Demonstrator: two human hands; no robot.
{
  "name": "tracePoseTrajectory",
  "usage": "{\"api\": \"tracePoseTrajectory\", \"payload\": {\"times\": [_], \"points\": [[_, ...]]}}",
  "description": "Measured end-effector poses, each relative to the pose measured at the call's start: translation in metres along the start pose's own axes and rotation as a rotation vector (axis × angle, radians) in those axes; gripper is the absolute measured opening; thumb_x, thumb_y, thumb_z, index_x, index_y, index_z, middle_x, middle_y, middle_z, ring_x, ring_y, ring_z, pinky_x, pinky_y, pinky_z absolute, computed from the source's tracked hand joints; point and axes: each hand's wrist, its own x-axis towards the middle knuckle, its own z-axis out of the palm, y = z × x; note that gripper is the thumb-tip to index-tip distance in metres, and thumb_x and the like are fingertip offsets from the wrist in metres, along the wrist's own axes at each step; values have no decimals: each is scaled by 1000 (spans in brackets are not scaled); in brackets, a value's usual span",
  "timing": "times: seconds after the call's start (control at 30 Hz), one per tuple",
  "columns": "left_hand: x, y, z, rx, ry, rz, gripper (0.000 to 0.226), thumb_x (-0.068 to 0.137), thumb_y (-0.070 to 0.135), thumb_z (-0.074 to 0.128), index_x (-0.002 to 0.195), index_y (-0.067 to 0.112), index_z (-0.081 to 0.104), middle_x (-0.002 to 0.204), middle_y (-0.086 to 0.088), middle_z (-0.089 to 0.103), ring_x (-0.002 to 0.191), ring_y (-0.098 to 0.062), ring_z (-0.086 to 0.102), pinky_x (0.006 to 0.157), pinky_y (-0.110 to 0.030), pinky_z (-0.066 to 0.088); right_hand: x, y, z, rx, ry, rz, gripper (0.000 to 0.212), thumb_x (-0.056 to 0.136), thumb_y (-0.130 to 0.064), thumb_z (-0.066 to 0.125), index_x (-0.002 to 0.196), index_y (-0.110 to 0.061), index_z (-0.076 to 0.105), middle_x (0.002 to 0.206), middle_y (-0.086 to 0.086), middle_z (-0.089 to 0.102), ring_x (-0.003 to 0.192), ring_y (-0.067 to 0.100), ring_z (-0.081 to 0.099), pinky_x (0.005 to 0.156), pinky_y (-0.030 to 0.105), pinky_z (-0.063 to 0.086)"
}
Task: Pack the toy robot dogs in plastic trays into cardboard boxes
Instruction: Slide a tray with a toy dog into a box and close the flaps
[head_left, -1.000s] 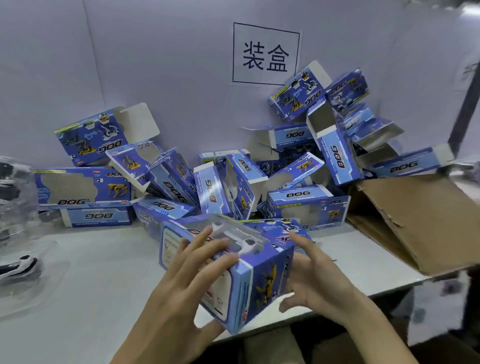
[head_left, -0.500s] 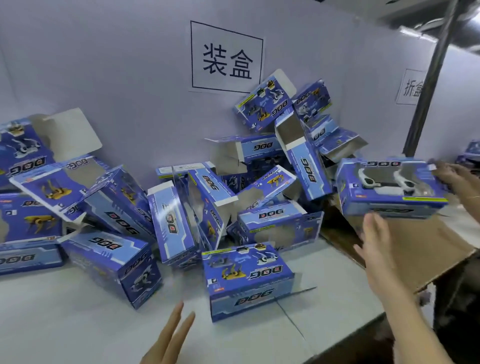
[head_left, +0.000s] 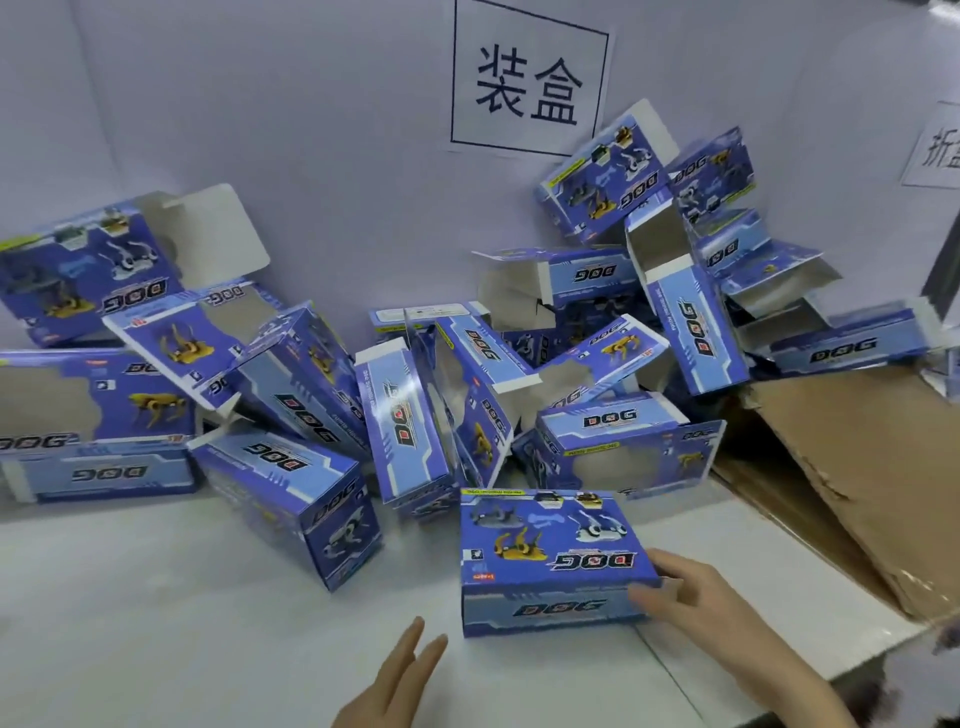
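At the near edge of the bench (head_left: 156, 623), one blue box (head_left: 550, 561) lies flat, set apart from the heap of boxes (head_left: 311, 395) slumped against the wall, likely the one picked for filling. The right hand (head_left: 691, 597) grips its right end. The left hand (head_left: 400, 675) hovers flat and empty just beside it, seemingly ready to steady it. No trayed dog is in sight.

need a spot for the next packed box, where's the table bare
Widest bare patch: front-left of the table, between the box pile behind and the nearest box, which the right hand grips. A narrower strip lies between that box and the brown cardboard sheet. Along the wall it is crowded.
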Motion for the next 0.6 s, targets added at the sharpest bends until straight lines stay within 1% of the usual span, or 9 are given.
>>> {"api": "tracePoseTrajectory", "payload": {"times": [0.07, 0.13, 0.17, 0.23, 0.3, 0.37, 0.4, 0.5, 0.6], "points": [[3, 0, 3, 89, -5, -7, 117, 54, 96, 34, 141, 41, -22, 148, 24, -28, 146, 7, 3, 99, -2, 15, -9, 1, 4, -69, 12, -72, 31, 82, -23, 76, 99, -49, 75, 105, -16, 75, 98, 1, 69, 71, 12, 52], [0, -4, 5, 128, 30, -34, 108, 81, 77, 48, 144, 32, -27, 153, 18, -29, 147, 5, 6, 100, -4, 18, -16, -2, 6, -85, 99, -112, 41, 83, -9, 76, 89, -49, 78, 97, -15, 77, 93, 2, 70, 68, 11, 51], [-2, -4, 6, 135, 41, -45, 100, 87, 69, 50, 145, 35, -24, 154, 19, -28, 148, 4, 8, 104, -8, 20, -19, -6, 5, -67, 145, -145, 42, 83, -5, 75, 87, -46, 79, 95, -13, 77, 91, 4, 70, 66, 11, 51], [-5, -1, 6, 108, 84, -60, 84, 89, 66, 53, 140, 50, -12, 152, 27, -21, 147, 3, 14, 111, -17, 23, -24, -21, 4, -92, 222, -248, 41, 82, -3, 76, 88, -44, 78, 92, -11, 78, 86, 5, 71, 68, 11, 51], [-9, 2, 9, 67, 139, -57, 81, 78, 72, 56, 128, 59, -7, 146, 37, -14, 143, 6, 23, 109, -19, 27, -30, -42, 1, -214, 241, -362, 46, 81, -6, 78, 89, -51, 76, 93, -19, 76, 90, -4, 68, 72, 7, 48], [-17, 1, 12, -35, 253, 10, 91, 60, 77, 56, 133, 59, 5, 149, 39, -2, 138, 12, 28, 105, -14, 28, -38, -68, 0, -349, 178, -463, 49, 83, -6, 77, 92, -54, 74, 95, -26, 74, 95, -8, 65, 75, 5, 45], [-21, 2, 12, -119, 339, 45, 95, 56, 76, 59, 138, 55, 16, 151, 37, 11, 137, 13, 30, 104, -13, 28, -42, -81, 0, -425, 144, -513, 47, 84, -6, 76, 94, -51, 75, 96, -27, 73, 96, -7, 66, 76, 7, 45], [-34, 7, 5, -300, 667, 158, 84, 61, 61, 70, 136, 35, 45, 144, 25, 46, 132, 8, 41, 104, -10, 31, -52, -108, 3, -704, 82, -657, 36, 80, -3, 80, 91, -36, 78, 93, -26, 72, 89, 1, 65, 82, 25, 49], [-51, 15, -16, -341, 860, 212, 75, 65, 55, 71, 134, 39, 47, 138, 25, 51, 129, 3, 47, 104, -9, 33, -66, -128, 11, -850, 28, -747, 25, 76, -6, 83, 84, -29, 76, 90, -22, 70, 88, 2, 60, 96, 39, 44]]}}
